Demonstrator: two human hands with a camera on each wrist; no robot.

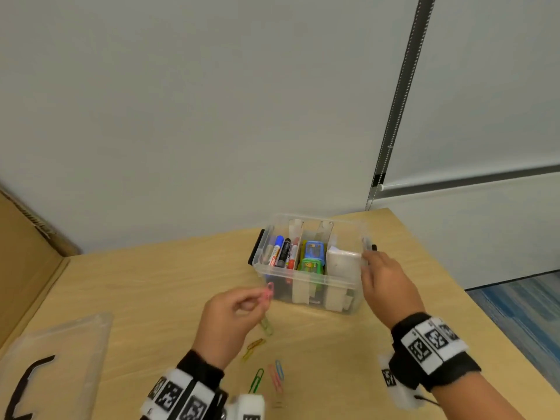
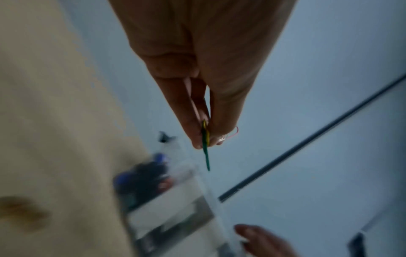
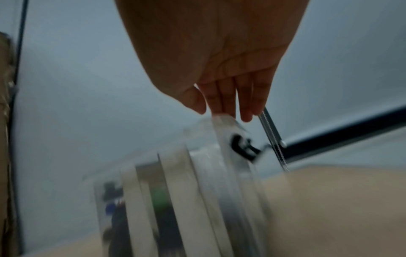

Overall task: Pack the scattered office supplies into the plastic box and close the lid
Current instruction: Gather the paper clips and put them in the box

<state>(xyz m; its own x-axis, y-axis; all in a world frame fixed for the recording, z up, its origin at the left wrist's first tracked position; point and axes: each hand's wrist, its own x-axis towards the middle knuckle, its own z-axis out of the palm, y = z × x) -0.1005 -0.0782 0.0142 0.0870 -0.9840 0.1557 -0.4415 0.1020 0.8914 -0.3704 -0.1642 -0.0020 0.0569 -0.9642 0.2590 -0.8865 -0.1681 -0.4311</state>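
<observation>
Landmark: clear plastic box (image 1: 309,286), open, on the wooden table (image 1: 169,274), toward its far right part. Far left of the box, at the near table edge, lies the clear lid (image 1: 57,353) with a black latch, flat and apart from the box; a cardboard sheet (image 1: 21,262) stands left of the table. Left hand (image 1: 227,319) is raised just in front of the box's near left corner, thumb and fingers pinched on paper clips. Head view shows only a pink paper clip (image 1: 268,291) sticking out of the fingertips; the left wrist view adds a green paper clip (image 2: 206,153) and a yellow one pressed between the same fingertips (image 2: 197,139), with the pink loop at the side. Loose paper clips (image 1: 266,362) lie on the table in front of the box, under and right of the left hand: green, yellow, orange, pink, blue. Inside the box, left section holds markers (image 1: 281,251), middle section a blue and a green small item, right section a white block (image 1: 342,262). Right hand (image 1: 385,283) is at the box's right end; head view shows the fingers over the rim near the black side latch. Right wrist view shows fingers (image 3: 228,97) nearly straight, tips touching the clear rim; whether they grip it I cannot tell, the picture is blurred.
</observation>
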